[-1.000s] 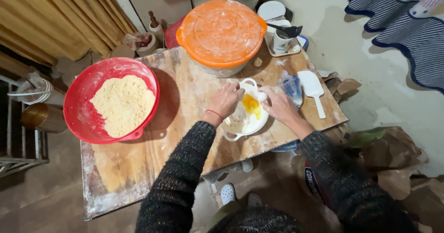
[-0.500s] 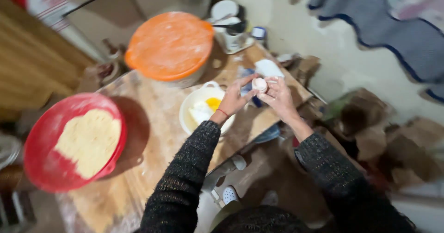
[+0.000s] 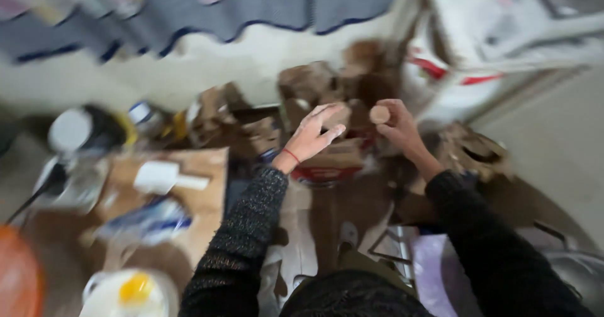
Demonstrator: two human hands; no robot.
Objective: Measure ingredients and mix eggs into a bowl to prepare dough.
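I read the work as well past its first step: an egg already lies broken in the white bowl [image 3: 129,292] on the counter [image 3: 189,166], its yolk showing. My right hand [image 3: 397,125] pinches a small pale round piece, apparently eggshell [image 3: 379,114], in its fingers, out over a heap of brown cardboard [image 3: 314,84] on the floor beside the counter. My left hand [image 3: 313,134] is spread open and holds nothing. Judged remaining: letting go of the shell. Against the frame half a second earlier, both hands have left the bowl and the view has swung right, off the counter.
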